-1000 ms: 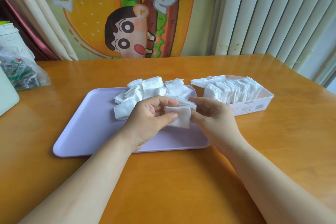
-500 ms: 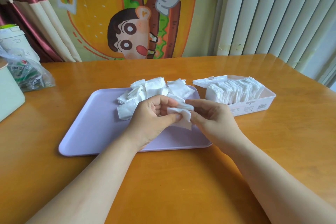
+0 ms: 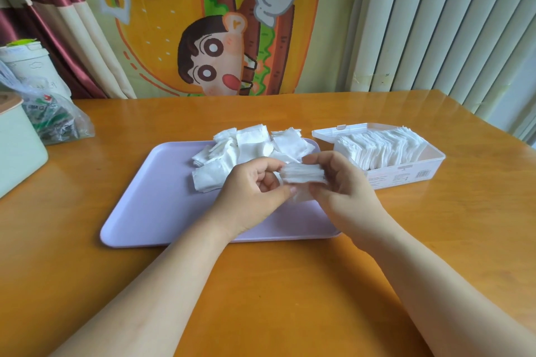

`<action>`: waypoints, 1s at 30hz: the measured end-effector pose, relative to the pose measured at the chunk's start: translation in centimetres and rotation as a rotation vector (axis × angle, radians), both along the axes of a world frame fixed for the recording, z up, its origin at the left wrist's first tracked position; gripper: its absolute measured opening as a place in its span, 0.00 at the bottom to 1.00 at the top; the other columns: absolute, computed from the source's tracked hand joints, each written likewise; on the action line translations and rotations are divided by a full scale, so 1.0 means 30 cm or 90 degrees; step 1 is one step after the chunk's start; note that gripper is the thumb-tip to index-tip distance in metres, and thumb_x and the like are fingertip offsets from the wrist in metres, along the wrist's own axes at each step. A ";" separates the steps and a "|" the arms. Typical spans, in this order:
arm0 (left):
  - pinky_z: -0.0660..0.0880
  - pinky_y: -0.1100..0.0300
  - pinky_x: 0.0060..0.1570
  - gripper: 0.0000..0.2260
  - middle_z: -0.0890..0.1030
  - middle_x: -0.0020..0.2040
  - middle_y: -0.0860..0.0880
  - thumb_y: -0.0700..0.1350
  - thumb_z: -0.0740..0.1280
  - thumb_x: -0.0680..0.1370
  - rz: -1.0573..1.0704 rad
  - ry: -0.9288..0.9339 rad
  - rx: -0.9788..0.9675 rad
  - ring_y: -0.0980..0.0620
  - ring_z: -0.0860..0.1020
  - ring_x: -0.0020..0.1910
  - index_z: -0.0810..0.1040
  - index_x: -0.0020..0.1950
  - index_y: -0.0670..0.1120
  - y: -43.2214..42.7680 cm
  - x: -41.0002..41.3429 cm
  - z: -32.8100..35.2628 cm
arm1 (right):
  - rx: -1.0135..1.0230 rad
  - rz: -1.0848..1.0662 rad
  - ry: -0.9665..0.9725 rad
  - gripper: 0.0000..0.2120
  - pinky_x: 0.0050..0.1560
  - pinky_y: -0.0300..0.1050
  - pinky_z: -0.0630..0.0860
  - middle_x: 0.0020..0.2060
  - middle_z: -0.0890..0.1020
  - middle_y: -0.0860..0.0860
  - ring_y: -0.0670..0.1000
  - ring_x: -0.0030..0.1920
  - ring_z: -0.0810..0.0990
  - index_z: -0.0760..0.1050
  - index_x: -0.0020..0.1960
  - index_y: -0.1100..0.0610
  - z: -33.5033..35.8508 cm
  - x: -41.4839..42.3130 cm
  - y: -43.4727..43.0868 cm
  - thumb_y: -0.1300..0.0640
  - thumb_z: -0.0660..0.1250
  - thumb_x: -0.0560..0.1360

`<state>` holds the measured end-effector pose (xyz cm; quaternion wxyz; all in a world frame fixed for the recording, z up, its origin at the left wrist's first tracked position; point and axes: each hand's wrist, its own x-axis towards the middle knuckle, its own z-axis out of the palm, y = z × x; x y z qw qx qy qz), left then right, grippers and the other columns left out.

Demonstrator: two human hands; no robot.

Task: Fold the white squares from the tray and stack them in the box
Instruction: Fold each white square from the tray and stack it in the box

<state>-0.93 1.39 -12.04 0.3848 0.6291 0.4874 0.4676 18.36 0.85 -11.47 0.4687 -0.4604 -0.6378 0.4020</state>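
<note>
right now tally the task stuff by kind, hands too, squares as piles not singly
tray: 1
box: 1
piles of squares: 2, tray pile and box pile
held square: 1
hands: 2, left hand and right hand
total: 7

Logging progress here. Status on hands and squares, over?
Left hand and right hand pinching one white square over tray. Box open, part filled. Nothing blocking the box.
</note>
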 end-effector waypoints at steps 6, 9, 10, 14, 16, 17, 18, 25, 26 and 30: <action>0.77 0.58 0.42 0.10 0.82 0.37 0.50 0.36 0.76 0.76 -0.029 -0.021 0.013 0.53 0.78 0.37 0.82 0.51 0.49 -0.005 0.009 0.000 | 0.002 0.058 -0.076 0.29 0.48 0.31 0.71 0.61 0.77 0.45 0.36 0.42 0.75 0.67 0.74 0.45 -0.002 -0.028 -0.030 0.72 0.54 0.82; 0.78 0.58 0.45 0.09 0.84 0.42 0.47 0.36 0.73 0.75 -0.040 -0.007 0.033 0.51 0.79 0.39 0.83 0.52 0.48 -0.007 0.007 0.004 | 0.020 0.044 -0.082 0.25 0.43 0.27 0.72 0.53 0.78 0.42 0.34 0.38 0.77 0.68 0.74 0.49 0.004 -0.028 -0.032 0.71 0.57 0.82; 0.78 0.59 0.46 0.10 0.85 0.44 0.47 0.37 0.72 0.74 -0.012 0.015 0.048 0.51 0.80 0.41 0.84 0.53 0.49 -0.002 0.002 0.003 | 0.042 0.013 -0.098 0.22 0.45 0.26 0.71 0.52 0.78 0.40 0.32 0.42 0.78 0.71 0.72 0.50 0.007 -0.030 -0.032 0.68 0.60 0.82; 0.78 0.57 0.55 0.11 0.81 0.53 0.56 0.39 0.70 0.78 0.184 0.217 0.141 0.56 0.80 0.49 0.84 0.57 0.51 0.040 -0.052 -0.030 | 0.100 -0.115 -0.158 0.15 0.47 0.24 0.70 0.49 0.80 0.36 0.33 0.48 0.78 0.77 0.65 0.49 0.000 -0.026 -0.027 0.60 0.69 0.79; 0.79 0.51 0.57 0.07 0.81 0.53 0.55 0.45 0.71 0.79 0.166 0.264 0.115 0.54 0.81 0.52 0.84 0.57 0.51 0.052 -0.070 -0.050 | 0.105 -0.151 -0.163 0.15 0.45 0.24 0.70 0.46 0.79 0.36 0.35 0.46 0.78 0.77 0.64 0.50 -0.007 -0.022 -0.022 0.60 0.70 0.78; 0.79 0.50 0.56 0.05 0.82 0.51 0.55 0.47 0.71 0.79 0.151 0.282 0.093 0.54 0.81 0.52 0.85 0.54 0.51 0.054 -0.069 -0.056 | 0.107 -0.166 -0.161 0.15 0.44 0.24 0.70 0.43 0.78 0.36 0.35 0.45 0.78 0.76 0.64 0.50 -0.011 -0.021 -0.018 0.61 0.70 0.78; 0.79 0.50 0.54 0.03 0.82 0.48 0.55 0.49 0.72 0.79 0.144 0.295 0.080 0.54 0.80 0.50 0.85 0.49 0.52 0.051 -0.066 -0.058 | 0.105 -0.179 -0.157 0.15 0.43 0.25 0.70 0.41 0.76 0.37 0.35 0.43 0.78 0.76 0.63 0.51 -0.015 -0.023 -0.014 0.61 0.69 0.78; 0.78 0.56 0.56 0.10 0.82 0.49 0.57 0.51 0.77 0.74 0.136 0.253 0.023 0.61 0.79 0.51 0.81 0.53 0.55 0.037 -0.064 -0.043 | 0.069 -0.210 -0.155 0.15 0.41 0.25 0.70 0.48 0.78 0.36 0.32 0.43 0.77 0.74 0.63 0.50 -0.057 -0.025 0.011 0.63 0.67 0.79; 0.77 0.56 0.58 0.12 0.82 0.52 0.58 0.50 0.76 0.75 0.121 0.261 0.027 0.61 0.78 0.53 0.81 0.56 0.56 0.036 -0.065 -0.044 | 0.064 -0.210 -0.151 0.15 0.40 0.26 0.70 0.47 0.79 0.36 0.33 0.42 0.77 0.74 0.63 0.49 -0.059 -0.025 0.013 0.62 0.67 0.79; 0.77 0.53 0.58 0.11 0.80 0.51 0.57 0.48 0.74 0.74 0.086 0.294 0.050 0.58 0.77 0.52 0.81 0.55 0.57 0.039 -0.064 -0.047 | 0.054 -0.204 -0.142 0.14 0.40 0.29 0.70 0.48 0.79 0.36 0.38 0.42 0.78 0.74 0.62 0.48 -0.061 -0.023 0.016 0.60 0.68 0.79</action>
